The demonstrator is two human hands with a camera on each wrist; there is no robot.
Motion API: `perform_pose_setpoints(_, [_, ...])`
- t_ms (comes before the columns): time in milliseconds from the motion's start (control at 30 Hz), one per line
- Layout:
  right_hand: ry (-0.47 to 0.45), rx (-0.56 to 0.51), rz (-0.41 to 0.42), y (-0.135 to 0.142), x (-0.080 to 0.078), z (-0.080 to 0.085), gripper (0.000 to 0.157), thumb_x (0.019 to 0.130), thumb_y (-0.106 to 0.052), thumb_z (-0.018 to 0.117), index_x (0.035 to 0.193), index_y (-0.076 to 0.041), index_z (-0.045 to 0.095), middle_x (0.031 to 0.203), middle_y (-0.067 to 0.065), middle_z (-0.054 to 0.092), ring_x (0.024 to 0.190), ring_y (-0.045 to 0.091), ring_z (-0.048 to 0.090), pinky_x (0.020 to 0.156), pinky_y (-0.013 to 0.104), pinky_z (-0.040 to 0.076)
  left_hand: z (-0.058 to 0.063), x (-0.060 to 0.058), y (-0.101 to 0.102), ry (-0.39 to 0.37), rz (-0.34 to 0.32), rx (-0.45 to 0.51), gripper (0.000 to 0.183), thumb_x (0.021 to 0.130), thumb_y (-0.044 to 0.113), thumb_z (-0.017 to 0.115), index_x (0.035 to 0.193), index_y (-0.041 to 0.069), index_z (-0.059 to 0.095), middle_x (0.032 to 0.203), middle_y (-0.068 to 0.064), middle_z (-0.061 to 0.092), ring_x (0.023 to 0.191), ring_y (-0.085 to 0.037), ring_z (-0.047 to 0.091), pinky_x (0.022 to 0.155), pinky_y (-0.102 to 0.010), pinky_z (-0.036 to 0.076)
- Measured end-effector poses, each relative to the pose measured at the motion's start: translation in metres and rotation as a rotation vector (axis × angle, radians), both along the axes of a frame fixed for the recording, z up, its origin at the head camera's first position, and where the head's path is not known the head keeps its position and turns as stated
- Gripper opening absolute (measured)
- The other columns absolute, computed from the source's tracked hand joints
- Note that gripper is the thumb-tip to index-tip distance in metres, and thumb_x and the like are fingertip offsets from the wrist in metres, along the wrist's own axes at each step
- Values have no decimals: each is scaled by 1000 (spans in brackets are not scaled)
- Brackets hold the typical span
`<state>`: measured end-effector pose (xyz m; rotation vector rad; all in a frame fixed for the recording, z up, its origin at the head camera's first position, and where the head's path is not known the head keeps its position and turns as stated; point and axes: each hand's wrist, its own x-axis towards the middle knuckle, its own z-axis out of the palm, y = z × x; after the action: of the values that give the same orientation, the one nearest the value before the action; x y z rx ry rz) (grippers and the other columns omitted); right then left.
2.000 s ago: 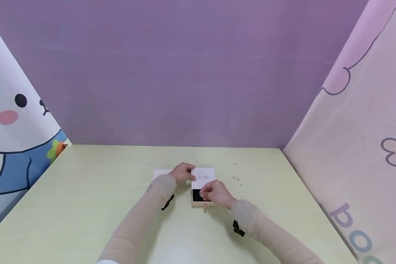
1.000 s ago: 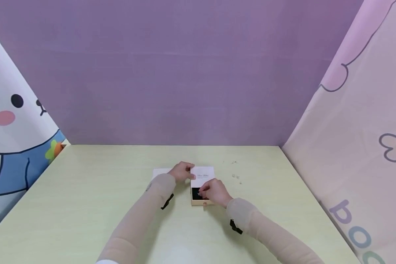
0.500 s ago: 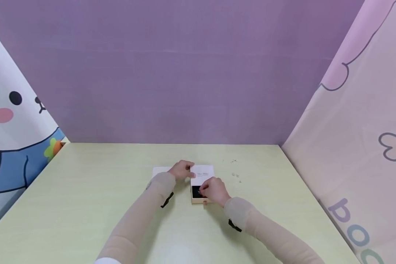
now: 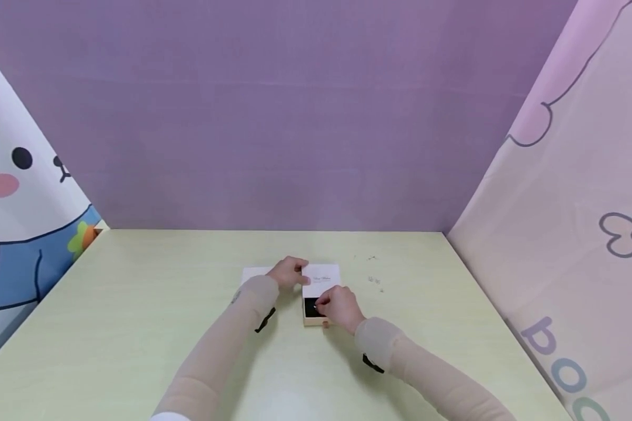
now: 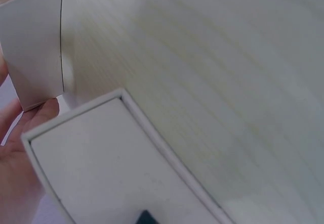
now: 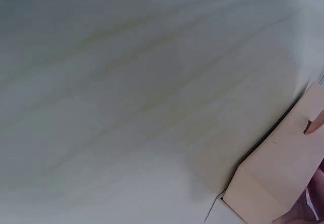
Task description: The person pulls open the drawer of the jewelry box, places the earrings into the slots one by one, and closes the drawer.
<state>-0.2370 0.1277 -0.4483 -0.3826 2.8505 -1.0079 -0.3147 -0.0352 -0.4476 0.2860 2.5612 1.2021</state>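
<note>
A small white drawer-style jewelry box with script lettering sits mid-table, its beige drawer pulled toward me. Black lining shows inside the drawer, and a ribbon tab hangs from its front. My left hand grips the box's left side and far corner, its fingertips at the box end in the left wrist view. Over the lining, my right hand pinches a tiny silvery piece between thumb and fingers; its shape is too small to make out.
Beneath the left wrist lies a white rimmed box part. Several tiny silvery pieces lie on the pale table right of the box. A purple backdrop rises behind, with printed cloth at the sides.
My right hand shifts slightly left over the black lining, with its fingers still pinched. The left hand keeps its hold on the box. The head view drifts a little.
</note>
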Motion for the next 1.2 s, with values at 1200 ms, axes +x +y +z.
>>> perform_pose_setpoints(1200, [-84, -282, 50, 43, -1, 10, 14, 85, -7, 63, 95, -1, 70, 89, 11, 70, 76, 16, 65, 68, 25, 55, 3, 2, 0, -10, -15, -23, 57, 83, 13, 67, 135, 3, 44, 135, -16, 48, 125, -29, 44, 107, -40, 33])
